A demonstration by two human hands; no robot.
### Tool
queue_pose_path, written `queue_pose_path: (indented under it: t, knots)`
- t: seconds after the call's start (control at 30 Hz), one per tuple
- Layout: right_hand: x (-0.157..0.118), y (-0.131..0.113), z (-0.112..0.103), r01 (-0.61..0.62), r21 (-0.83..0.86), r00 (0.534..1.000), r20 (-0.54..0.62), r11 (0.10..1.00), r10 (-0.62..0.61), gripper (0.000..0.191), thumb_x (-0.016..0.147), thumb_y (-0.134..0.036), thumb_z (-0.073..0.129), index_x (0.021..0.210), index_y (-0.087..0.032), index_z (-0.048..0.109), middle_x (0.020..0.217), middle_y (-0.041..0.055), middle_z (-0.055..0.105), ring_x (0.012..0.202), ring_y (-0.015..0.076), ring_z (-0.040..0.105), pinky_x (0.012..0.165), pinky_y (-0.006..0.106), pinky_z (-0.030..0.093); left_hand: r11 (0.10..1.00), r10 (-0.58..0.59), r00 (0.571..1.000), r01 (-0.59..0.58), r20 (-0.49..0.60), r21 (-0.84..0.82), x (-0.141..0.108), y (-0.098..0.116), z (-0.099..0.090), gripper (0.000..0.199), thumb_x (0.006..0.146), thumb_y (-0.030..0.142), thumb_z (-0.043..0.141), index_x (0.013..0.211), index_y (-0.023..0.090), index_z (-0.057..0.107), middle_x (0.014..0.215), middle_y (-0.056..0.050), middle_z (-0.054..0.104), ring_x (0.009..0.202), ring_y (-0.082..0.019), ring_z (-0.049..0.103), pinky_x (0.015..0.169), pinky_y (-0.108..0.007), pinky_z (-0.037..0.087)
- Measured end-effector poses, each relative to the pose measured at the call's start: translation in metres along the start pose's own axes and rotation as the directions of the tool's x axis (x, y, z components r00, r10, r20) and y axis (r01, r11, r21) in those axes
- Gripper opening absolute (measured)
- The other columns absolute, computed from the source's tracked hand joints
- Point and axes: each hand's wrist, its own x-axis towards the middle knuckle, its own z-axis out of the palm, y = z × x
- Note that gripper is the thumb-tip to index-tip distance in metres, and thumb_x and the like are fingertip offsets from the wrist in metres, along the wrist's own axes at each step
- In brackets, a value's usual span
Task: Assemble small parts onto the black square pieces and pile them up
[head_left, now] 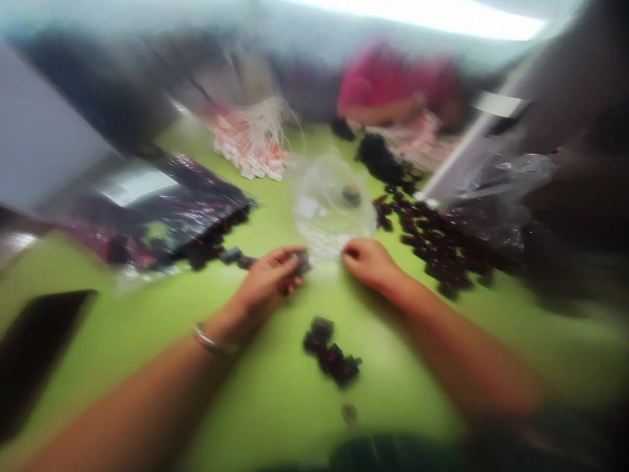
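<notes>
My left hand [270,276], with a bangle [210,339] on its wrist, pinches a small dark grey block-shaped part [301,262] between thumb and fingers. Across from it, my right hand [367,261] is closed at the near edge of a clear plastic bag [334,196]; whatever its fingertips hold is too blurred to make out. Small white pieces [327,246] lie at the bag's near end, between both hands. Closer to me on the green table [275,400] sits a small cluster of black block-shaped parts [331,351].
Many black parts [437,242] are spread at the right beside crumpled plastic [511,183]. At left lies a plastic bag of dark parts [181,210]. White-and-pink pieces with white strands [253,147] lie at the back. Across the table is a person in pink [393,82].
</notes>
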Motion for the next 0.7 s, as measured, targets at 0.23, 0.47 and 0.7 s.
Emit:
queue_pose_path:
  t: [0.23, 0.47, 0.7]
  knots:
    - [-0.006, -0.012, 0.01, 0.028, -0.184, 0.997, 0.072, 0.983, -0.014, 0.015, 0.086, -0.024, 0.051, 0.085, -0.018, 0.064, 0.09, 0.0068, 0.065, 0.08, 0.0173, 0.056, 0.07, 0.027, 0.039, 0.993, -0.028, 0.999, 0.033, 0.045, -0.111, -0.005, 0.0, 0.006, 0.038, 0.069, 0.024, 0.076, 0.103, 0.014, 0.062, 0.078, -0.007, 0.068, 0.056, -0.009, 0.056, 0.052, -0.02, 0.041]
    - [-0.011, -0.028, 0.007, 0.004, -0.412, 0.979, 0.185, 0.911, 0.08, 0.023, 0.092, -0.019, 0.039, 0.099, -0.014, 0.06, 0.097, 0.0139, 0.063, 0.08, 0.0237, 0.06, 0.066, 0.032, 0.039, 0.982, -0.087, 0.983, 0.112, 0.161, -0.153, -0.008, -0.008, 0.005, 0.037, 0.073, 0.023, 0.075, 0.106, 0.016, 0.059, 0.082, -0.007, 0.068, 0.058, -0.008, 0.056, 0.055, -0.018, 0.042]
    - [-0.013, -0.037, 0.003, 0.072, -0.501, 0.961, 0.267, 0.863, 0.074, 0.026, 0.089, -0.008, 0.039, 0.107, -0.011, 0.057, 0.104, 0.017, 0.061, 0.086, 0.0269, 0.062, 0.064, 0.033, 0.041, 0.981, -0.091, 0.982, 0.117, 0.166, -0.156, -0.008, -0.005, 0.007, 0.036, 0.075, 0.022, 0.072, 0.108, 0.012, 0.061, 0.08, -0.008, 0.067, 0.059, -0.008, 0.055, 0.054, -0.018, 0.04]
